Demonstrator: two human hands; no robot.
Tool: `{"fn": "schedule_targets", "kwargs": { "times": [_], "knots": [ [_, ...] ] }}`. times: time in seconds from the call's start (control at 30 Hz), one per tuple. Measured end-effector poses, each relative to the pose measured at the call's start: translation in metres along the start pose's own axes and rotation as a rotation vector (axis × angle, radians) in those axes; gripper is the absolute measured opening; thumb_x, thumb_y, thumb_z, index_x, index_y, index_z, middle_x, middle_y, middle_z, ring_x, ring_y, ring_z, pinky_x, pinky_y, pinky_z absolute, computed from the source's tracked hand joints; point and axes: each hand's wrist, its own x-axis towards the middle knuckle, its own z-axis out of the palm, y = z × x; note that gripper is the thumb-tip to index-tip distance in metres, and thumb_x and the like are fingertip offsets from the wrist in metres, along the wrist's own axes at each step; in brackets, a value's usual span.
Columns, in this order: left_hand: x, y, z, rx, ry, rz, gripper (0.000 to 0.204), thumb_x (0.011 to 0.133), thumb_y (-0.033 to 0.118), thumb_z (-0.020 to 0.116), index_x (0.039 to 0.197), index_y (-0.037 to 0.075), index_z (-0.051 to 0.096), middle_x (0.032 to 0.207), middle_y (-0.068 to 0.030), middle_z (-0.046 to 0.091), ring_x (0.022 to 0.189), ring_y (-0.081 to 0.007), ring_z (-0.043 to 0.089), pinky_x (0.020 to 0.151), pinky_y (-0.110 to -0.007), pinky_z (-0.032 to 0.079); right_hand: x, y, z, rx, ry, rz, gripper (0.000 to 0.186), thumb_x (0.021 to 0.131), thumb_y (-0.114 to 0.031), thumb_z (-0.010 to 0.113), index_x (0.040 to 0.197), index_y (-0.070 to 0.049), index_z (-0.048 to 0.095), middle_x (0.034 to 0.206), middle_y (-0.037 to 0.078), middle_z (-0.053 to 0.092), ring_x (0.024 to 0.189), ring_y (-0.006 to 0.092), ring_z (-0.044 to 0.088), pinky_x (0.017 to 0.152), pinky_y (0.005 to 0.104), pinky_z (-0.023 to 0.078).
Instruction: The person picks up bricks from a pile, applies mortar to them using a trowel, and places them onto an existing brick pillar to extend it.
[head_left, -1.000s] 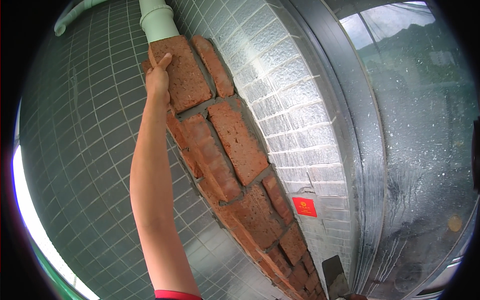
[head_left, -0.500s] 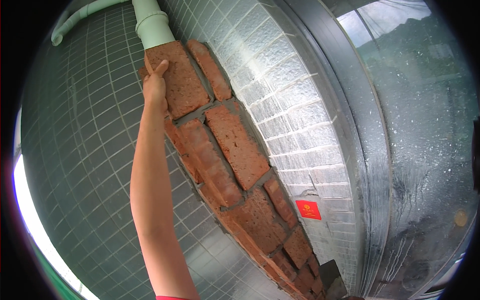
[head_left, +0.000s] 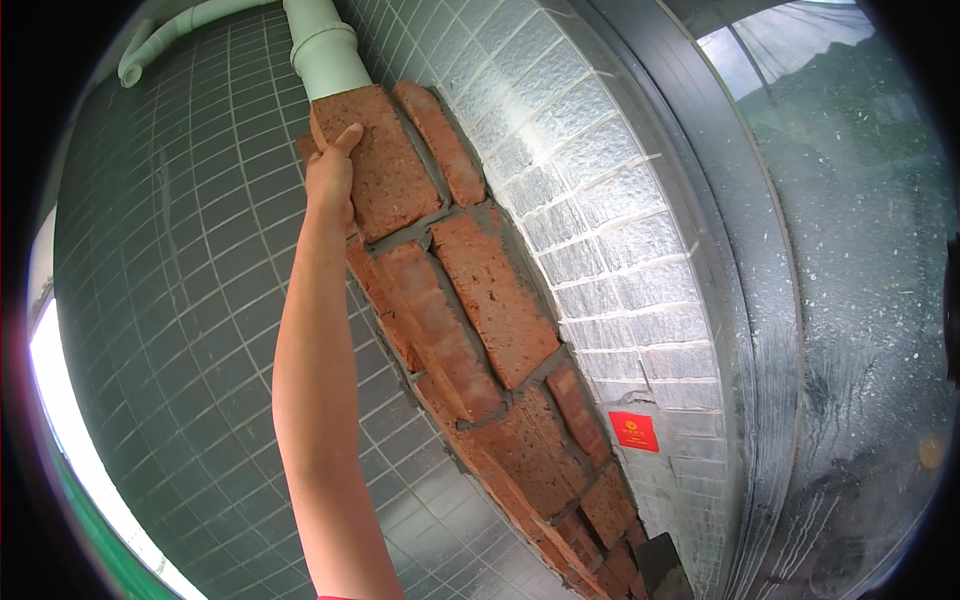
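A wall of small grey-green tiles [head_left: 170,300] fills the left of the view, meeting a lighter wall of pale rough-faced tiles [head_left: 590,230] on the right, beyond which a grey metal frame [head_left: 740,300] borders a dusty, speckled window pane [head_left: 860,250]. Along the corner where the two walls meet rises a narrow column of red bricks [head_left: 480,340] with grey mortar in the joints; its foot runs out of the picture at the lower edge, where a dark, flat thing [head_left: 660,560] shows, too cut off to identify. A pale green pipe [head_left: 325,50] comes down onto the top of the column, and its upper length is lost at the rim of the picture, as is the end of a thinner bent pipe [head_left: 170,40] to its left. A small red sticker [head_left: 633,431] sits on the pale tiles beside the bricks. The top brick [head_left: 390,170] is rough, orange-red, pitted and set aslant directly under the pipe. The left hand [head_left: 330,180], reaching up on a bare forearm from the lower edge, lies against this brick's left edge with the thumb across its face; the fingers go behind the brick, so how firmly they clasp it cannot be told. The right hand is out of view.
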Motion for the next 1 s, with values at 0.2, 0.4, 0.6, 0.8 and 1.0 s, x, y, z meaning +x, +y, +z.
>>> {"fn": "schedule_targets", "kwargs": {
  "times": [0.2,0.4,0.6,0.8,1.0],
  "knots": [
    [-0.011,0.008,0.005,0.052,0.028,-0.025,0.059,0.088,0.027,0.067,0.129,-0.009,0.043,0.121,-0.0219,0.057,0.106,-0.0308,0.061,0.092,-0.041,0.051,-0.008,-0.012,0.016,0.019,-0.005,0.012,0.030,0.097,-0.042,0.055,0.089,-0.014,0.059,0.059,-0.004,0.047,0.048,0.0083,0.041,0.043,0.0254,0.032],
    [-0.018,0.012,0.009,0.030,-0.041,-0.023,0.052,0.090,0.025,0.064,0.128,-0.006,0.049,0.118,-0.0193,0.060,0.101,-0.0303,0.063,0.087,-0.042,0.053,-0.030,-0.051,0.047,0.037,-0.050,0.007,0.030,0.097,-0.043,0.055,0.088,-0.014,0.059,0.059,-0.005,0.045,0.049,0.0078,0.038,0.045,0.0258,0.030],
    [-0.017,0.013,0.009,0.059,-0.057,-0.029,0.054,0.092,0.029,0.060,0.131,-0.006,0.048,0.119,-0.0190,0.061,0.104,-0.0308,0.062,0.089,-0.043,0.052,-0.023,-0.052,0.047,0.013,-0.061,-0.004,0.032,0.097,-0.043,0.055,0.095,-0.012,0.061,0.060,-0.005,0.045,0.050,0.0075,0.038,0.046,0.0263,0.031],
    [-0.022,0.013,0.009,0.053,-0.072,-0.080,0.053,0.093,0.030,0.060,0.132,-0.003,0.047,0.121,-0.0187,0.061,0.106,-0.0281,0.063,0.092,-0.037,0.051,-0.022,-0.059,0.049,0.003,-0.060,-0.021,0.035,0.097,-0.044,0.055,0.102,-0.010,0.063,0.061,-0.005,0.045,0.051,0.0072,0.038,0.047,0.0269,0.031],
    [-0.024,0.018,0.020,0.104,-0.094,-0.060,0.058,0.093,0.035,0.058,0.133,-0.005,0.046,0.122,-0.0220,0.060,0.109,-0.0320,0.061,0.092,-0.044,0.051,-0.033,-0.099,0.061,-0.013,-0.013,-0.205,0.039,0.097,-0.044,0.055,0.108,-0.008,0.065,0.062,-0.005,0.044,0.053,0.0069,0.038,0.048,0.0274,0.031]
  ]
}}
